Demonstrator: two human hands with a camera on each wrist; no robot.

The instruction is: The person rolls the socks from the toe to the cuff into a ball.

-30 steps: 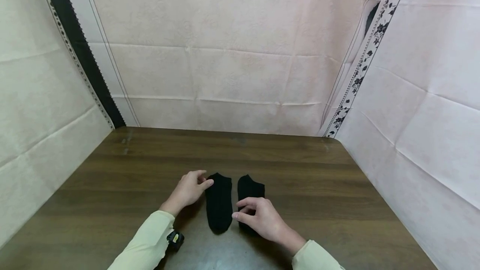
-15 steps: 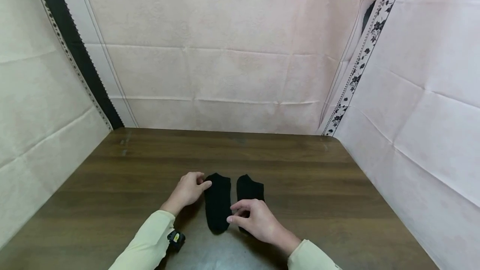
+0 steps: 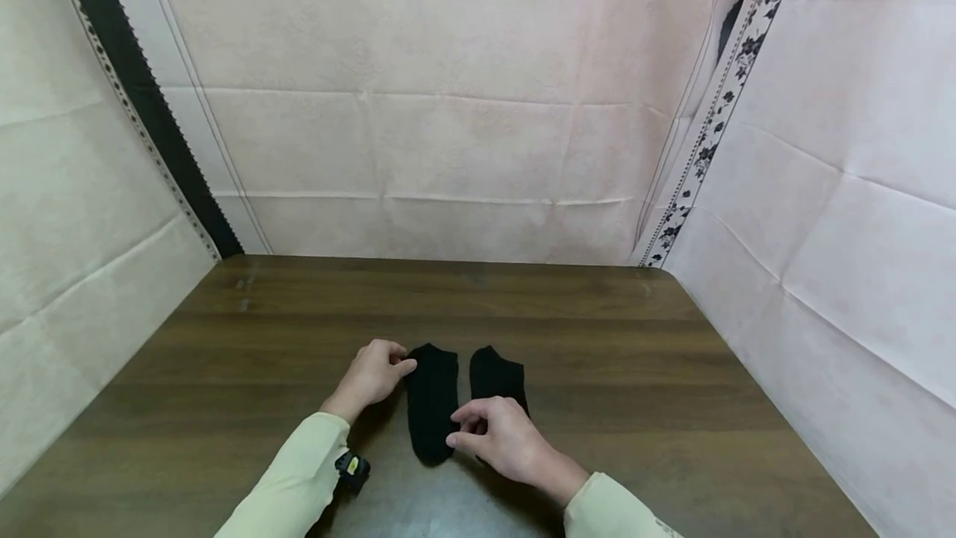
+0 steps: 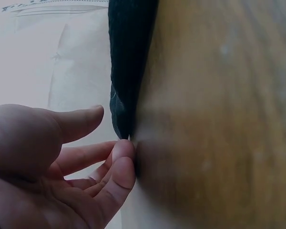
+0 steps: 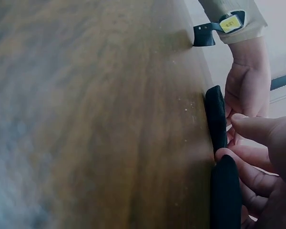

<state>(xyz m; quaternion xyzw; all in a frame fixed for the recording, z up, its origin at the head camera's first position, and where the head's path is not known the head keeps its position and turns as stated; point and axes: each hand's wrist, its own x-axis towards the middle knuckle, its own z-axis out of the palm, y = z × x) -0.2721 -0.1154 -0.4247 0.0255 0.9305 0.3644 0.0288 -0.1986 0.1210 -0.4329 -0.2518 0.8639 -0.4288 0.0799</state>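
Two black ankle socks lie flat side by side on the wooden table, the left sock (image 3: 432,405) and the right sock (image 3: 496,375), with a narrow gap between them. My left hand (image 3: 373,374) is at the upper left edge of the left sock. In the left wrist view its fingertips (image 4: 124,164) touch the sock's end, while the thumb stands apart. My right hand (image 3: 508,440) hovers over the lower part of the right sock and hides it. Its loosely bent fingers and spread thumb reach the left sock's right edge, and nothing is held between them.
The brown wooden table (image 3: 299,305) spreads around the socks. White cloth hangs behind (image 3: 463,148) and on both sides, with a black band at the left corner and a floral strip at the right. A black strapped device (image 3: 352,469) sits on the left wrist.
My right hand has shifted a little left, toward the left sock. The left hand and both socks stay nearly in place, with the whole view drifting slightly.
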